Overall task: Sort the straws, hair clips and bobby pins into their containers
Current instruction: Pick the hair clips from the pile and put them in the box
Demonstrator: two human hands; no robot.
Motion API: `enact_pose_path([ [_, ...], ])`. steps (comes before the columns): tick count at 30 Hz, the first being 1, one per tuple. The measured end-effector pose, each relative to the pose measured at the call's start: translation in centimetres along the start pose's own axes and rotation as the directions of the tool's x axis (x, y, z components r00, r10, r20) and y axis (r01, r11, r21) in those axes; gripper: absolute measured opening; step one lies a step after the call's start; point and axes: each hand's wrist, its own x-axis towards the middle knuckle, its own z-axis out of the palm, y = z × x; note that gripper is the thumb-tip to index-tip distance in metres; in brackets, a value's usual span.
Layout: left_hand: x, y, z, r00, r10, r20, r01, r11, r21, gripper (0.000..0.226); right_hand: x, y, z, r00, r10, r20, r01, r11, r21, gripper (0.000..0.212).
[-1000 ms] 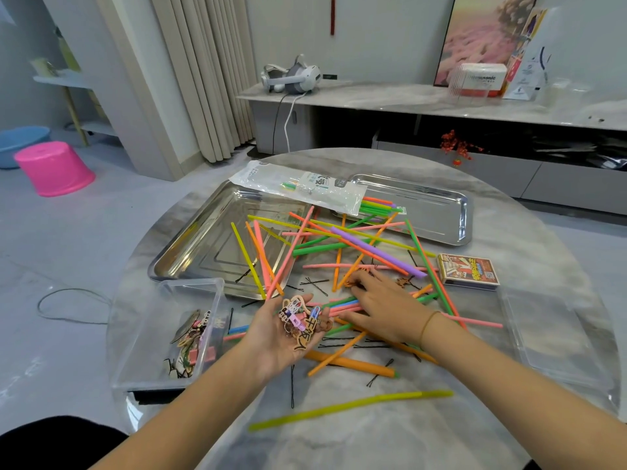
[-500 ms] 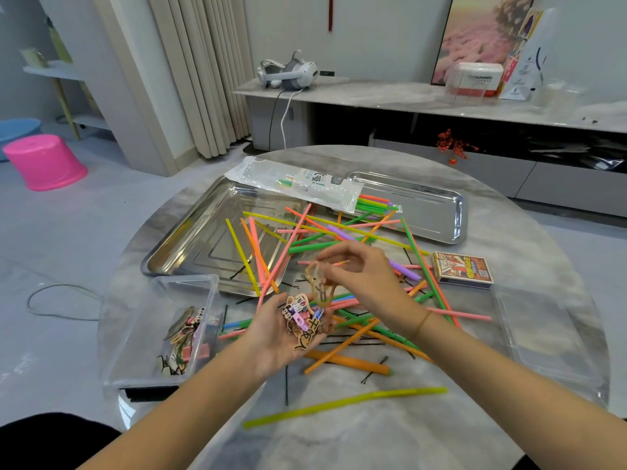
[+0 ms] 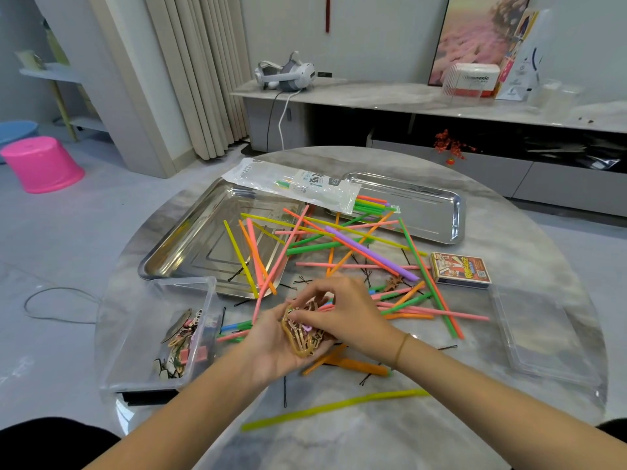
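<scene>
My left hand (image 3: 271,344) is cupped palm up above the table's near middle, holding a bunch of hair clips (image 3: 302,334). My right hand (image 3: 346,317) lies over that palm, its fingers pressing a tan hair clip onto the bunch. Several colourful straws (image 3: 339,245) lie crossed over the table's middle and across the large steel tray (image 3: 190,252). Black bobby pins (image 3: 302,280) are scattered among them. One brown hair clip (image 3: 393,283) lies by the purple straw. A clear box (image 3: 152,334) at the left holds more hair clips.
A second steel tray (image 3: 437,212) sits at the back right, with a straw packet (image 3: 295,184) lying across both trays. A card box (image 3: 461,269) and a clear lid (image 3: 543,334) are at the right. A yellow-green straw (image 3: 332,407) lies near the front edge.
My right hand picked a tan hair clip from the pile, lifted it, and brought it down onto the clips in my left palm. The left hand stayed roughly in place.
</scene>
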Motion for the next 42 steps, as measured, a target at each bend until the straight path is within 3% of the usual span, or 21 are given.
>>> enact_pose_path([
  [4, -0.1, 0.2, 0.3, 1.000, 0.007, 0.003, -0.007, 1.000, -0.017, 0.043, 0.4, 0.3, -0.6, 0.993, 0.012, -0.116, -0.007, 0.999, 0.043, 0.008],
  [7, -0.4, 0.6, 0.5, 0.999, 0.016, 0.034, -0.014, 0.998, -0.055, 0.044, 1.1, 2.1, -3.0, 0.991, 0.069, -0.119, -0.098, 0.961, -0.258, 0.011],
  [10, -0.6, 0.7, 0.4, 0.999, 0.017, 0.048, -0.013, 0.996, -0.084, 0.044, 1.2, 4.2, -6.0, 0.981, 0.190, 0.028, -0.114, 0.695, -0.710, 0.025],
  [12, -0.6, 0.9, 0.4, 0.999, 0.027, 0.048, -0.021, 0.994, -0.110, 0.044, 1.2, 5.4, -7.3, 0.959, 0.269, 0.090, -0.079, 0.558, -0.826, 0.034],
  [14, -0.7, 1.1, 0.5, 0.998, 0.047, 0.048, -0.041, 0.992, -0.122, 0.044, 1.1, 6.1, -7.8, 0.938, 0.325, 0.120, -0.069, 0.515, -0.855, 0.038],
  [20, -1.1, 1.2, 0.7, 0.995, 0.067, 0.072, -0.059, 0.992, -0.110, 0.043, 1.3, 7.0, -6.6, 0.934, 0.326, 0.144, -0.079, 0.584, -0.808, 0.026],
  [25, -1.3, 0.8, 0.9, 0.995, 0.056, 0.079, -0.049, 0.995, -0.083, 0.043, 1.3, 7.1, -6.3, 0.936, 0.338, 0.101, -0.108, 0.546, -0.831, 0.023],
  [33, -0.9, 0.5, 0.6, 0.997, 0.044, 0.063, -0.040, 0.997, -0.068, 0.046, 0.9, 5.6, -6.2, 0.969, 0.213, 0.126, 0.009, 0.476, -0.879, 0.021],
  [35, -0.7, 0.5, 0.6, 0.997, 0.043, 0.060, -0.038, 0.996, -0.082, 0.046, 1.1, 4.8, -6.2, 0.986, 0.137, 0.097, 0.004, 0.562, -0.827, 0.020],
  [38, -0.6, 0.4, 0.7, 0.998, 0.041, 0.046, -0.037, 0.995, -0.092, 0.046, 1.3, 2.7, -5.9, 0.999, -0.048, 0.003, 0.043, 0.872, -0.487, 0.011],
  [40, -0.7, 0.4, 0.8, 0.998, 0.037, 0.041, -0.033, 0.995, -0.090, 0.044, 1.3, 1.0, -5.4, 0.992, -0.119, 0.037, 0.124, 0.917, -0.378, 0.011],
  [42, -0.5, 0.4, 0.7, 0.999, 0.026, 0.022, -0.024, 0.997, -0.070, 0.045, 0.9, 0.1, -4.8, 0.987, -0.121, 0.102, 0.154, 0.886, -0.438, 0.013],
])
